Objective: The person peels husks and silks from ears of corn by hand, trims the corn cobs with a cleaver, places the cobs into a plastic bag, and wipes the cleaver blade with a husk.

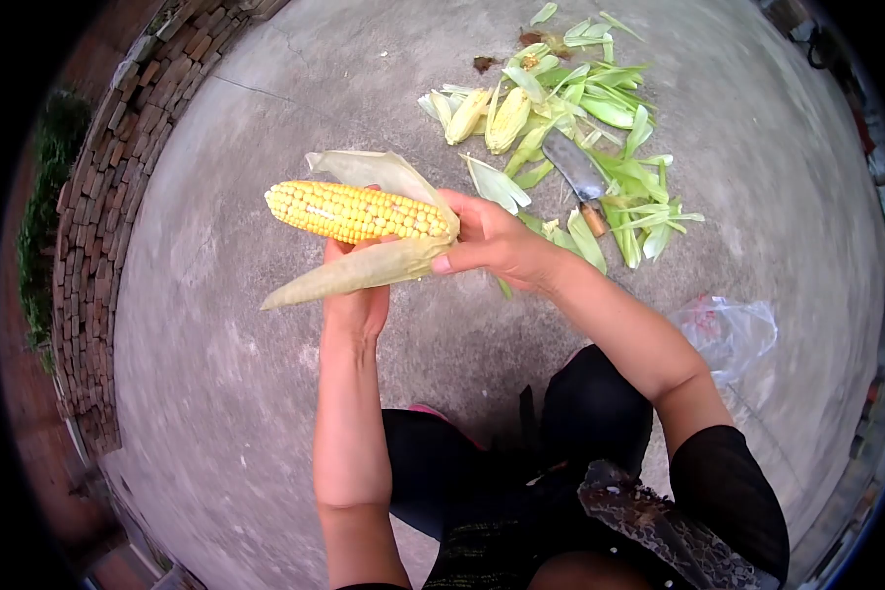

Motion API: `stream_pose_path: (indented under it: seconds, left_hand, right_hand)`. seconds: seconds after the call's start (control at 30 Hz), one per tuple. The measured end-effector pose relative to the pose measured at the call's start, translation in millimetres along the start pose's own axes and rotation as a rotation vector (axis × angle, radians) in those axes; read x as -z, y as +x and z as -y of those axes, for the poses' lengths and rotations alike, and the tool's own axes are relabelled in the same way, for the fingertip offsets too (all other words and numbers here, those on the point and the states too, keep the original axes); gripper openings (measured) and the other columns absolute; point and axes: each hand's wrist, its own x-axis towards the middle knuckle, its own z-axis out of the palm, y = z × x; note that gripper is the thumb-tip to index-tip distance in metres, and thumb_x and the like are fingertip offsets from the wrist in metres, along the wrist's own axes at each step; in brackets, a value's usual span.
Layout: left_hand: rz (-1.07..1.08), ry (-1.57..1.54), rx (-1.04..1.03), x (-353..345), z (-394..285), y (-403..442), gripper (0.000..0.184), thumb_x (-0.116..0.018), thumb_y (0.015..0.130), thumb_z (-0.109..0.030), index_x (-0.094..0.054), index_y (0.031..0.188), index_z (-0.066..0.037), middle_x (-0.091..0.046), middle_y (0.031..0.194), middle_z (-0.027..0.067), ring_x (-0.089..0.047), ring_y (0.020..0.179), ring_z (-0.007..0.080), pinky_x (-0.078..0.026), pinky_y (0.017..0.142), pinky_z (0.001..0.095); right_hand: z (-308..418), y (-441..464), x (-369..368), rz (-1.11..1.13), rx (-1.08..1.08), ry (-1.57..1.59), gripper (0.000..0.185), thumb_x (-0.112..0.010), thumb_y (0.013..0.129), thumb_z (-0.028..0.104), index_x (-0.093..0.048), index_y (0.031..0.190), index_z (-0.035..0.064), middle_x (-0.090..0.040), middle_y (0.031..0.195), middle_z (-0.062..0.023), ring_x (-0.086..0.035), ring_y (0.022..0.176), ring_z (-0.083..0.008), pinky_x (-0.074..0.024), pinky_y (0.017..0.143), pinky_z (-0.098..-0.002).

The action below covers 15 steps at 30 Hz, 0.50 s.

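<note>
A yellow ear of corn (354,212) lies across both hands, its bare tip pointing left. Pale husk leaves (364,270) are peeled open but still joined at its base. My right hand (497,244) grips the base end, thumb in front and fingers behind. From below, my left hand (359,305) supports the ear at its middle; the husk and the corn hide most of its fingers. On the ground beyond my right hand are a cleaver (574,167) with a wooden handle and two partly husked ears of corn (507,120).
Green husks (631,182) are strewn around the cleaver on the concrete ground (236,393). A clear plastic bag (733,334) lies to the right of my knee. Stacked bricks (98,216) line the left side, with plants (44,216) behind them.
</note>
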Motion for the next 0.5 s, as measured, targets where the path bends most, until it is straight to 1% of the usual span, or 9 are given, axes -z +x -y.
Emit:
stream_pose_path:
  seconds: [0.03,0.07,0.13,0.23,0.3,0.33,0.37,0.47,0.5]
  left_hand:
    - [0.009,0.18,0.044,-7,-6,-2,0.054,-0.06,0.076,-0.003,-0.042,0.127,0.0,-0.05,0.123,0.0139,-0.053,0.112,0.023,-0.044,0.095,0.0349]
    - [0.019,0.21,0.059,-15,-8,-4,0.054,-0.054,0.07,0.005,-0.044,0.123,0.002,-0.053,0.117,0.0124,-0.055,0.107,0.0203,-0.046,0.09,0.0324]
    - [0.017,0.231,0.068,-20,-3,-7,0.053,-0.055,0.069,0.006,-0.044,0.121,0.002,-0.053,0.117,0.0126,-0.055,0.107,0.0203,-0.046,0.09,0.0328]
    - [-0.019,0.256,0.062,-25,-1,-9,0.059,-0.055,0.068,0.008,-0.04,0.125,0.0,-0.051,0.118,0.0122,-0.053,0.11,0.021,-0.044,0.093,0.0338]
    - [-0.034,0.249,-0.07,-22,2,-9,0.068,-0.053,0.069,0.01,-0.032,0.131,-0.004,-0.049,0.121,0.0108,-0.05,0.114,0.0218,-0.044,0.094,0.0337]
    - [-0.011,0.255,-0.045,-21,-1,-7,0.074,-0.061,0.071,0.009,-0.026,0.134,-0.007,-0.047,0.124,0.0106,-0.049,0.116,0.0225,-0.044,0.095,0.0349]
    - [-0.01,0.257,-0.05,-24,-1,-7,0.074,-0.061,0.071,0.009,-0.026,0.134,-0.007,-0.047,0.124,0.0106,-0.049,0.116,0.0225,-0.044,0.095,0.0349]
    - [-0.031,0.241,-0.075,-29,3,-5,0.078,-0.076,0.072,-0.002,-0.028,0.134,-0.008,-0.047,0.126,0.0115,-0.048,0.118,0.0234,-0.043,0.098,0.0385]
    - [-0.031,0.243,-0.077,-27,6,-5,0.078,-0.076,0.072,-0.002,-0.028,0.134,-0.008,-0.047,0.126,0.0115,-0.048,0.118,0.0234,-0.043,0.098,0.0385]
  right_hand:
    - [3,0,1,0.072,0.016,0.069,0.07,-0.07,0.077,0.009,-0.035,0.137,0.0015,-0.05,0.128,-0.007,-0.047,0.118,-0.0141,-0.0388,0.098,-0.031]
    - [5,0,1,0.071,0.022,0.069,0.07,-0.07,0.077,0.009,-0.035,0.137,0.0015,-0.05,0.128,-0.007,-0.047,0.118,-0.0141,-0.0388,0.098,-0.031]
    - [6,-2,-2,0.005,0.069,-0.162,0.069,-0.073,0.079,0.017,-0.037,0.136,0.0001,-0.049,0.13,-0.0078,-0.045,0.121,-0.015,-0.0345,0.103,-0.0329]
    - [4,-2,-3,0.026,0.13,-0.133,0.065,-0.071,0.082,0.019,-0.039,0.135,0.0002,-0.048,0.131,-0.0084,-0.044,0.122,-0.0155,-0.0347,0.103,-0.0332]
    - [0,0,2,0.001,0.124,-0.123,0.061,-0.068,0.084,0.018,-0.039,0.136,0.0005,-0.048,0.131,-0.0085,-0.044,0.122,-0.0154,-0.0351,0.103,-0.0327]
    - [0,1,4,-0.024,0.115,-0.114,0.058,-0.065,0.087,0.016,-0.038,0.136,0.0009,-0.048,0.131,-0.0085,-0.044,0.121,-0.0153,-0.0355,0.102,-0.0323]
    - [-1,2,4,-0.021,0.12,-0.115,0.058,-0.065,0.087,0.016,-0.038,0.136,0.0009,-0.048,0.131,-0.0085,-0.044,0.121,-0.0153,-0.0355,0.102,-0.0323]
    - [-4,2,1,-0.077,0.145,-0.019,0.051,-0.058,0.091,0.017,-0.039,0.136,0.0014,-0.049,0.131,-0.0087,-0.045,0.12,-0.0142,-0.0372,0.1,-0.0309]
    - [-7,4,1,-0.1,0.172,-0.112,0.049,-0.056,0.093,0.018,-0.039,0.136,0.0017,-0.049,0.129,-0.0086,-0.046,0.119,-0.014,-0.0377,0.1,-0.0305]
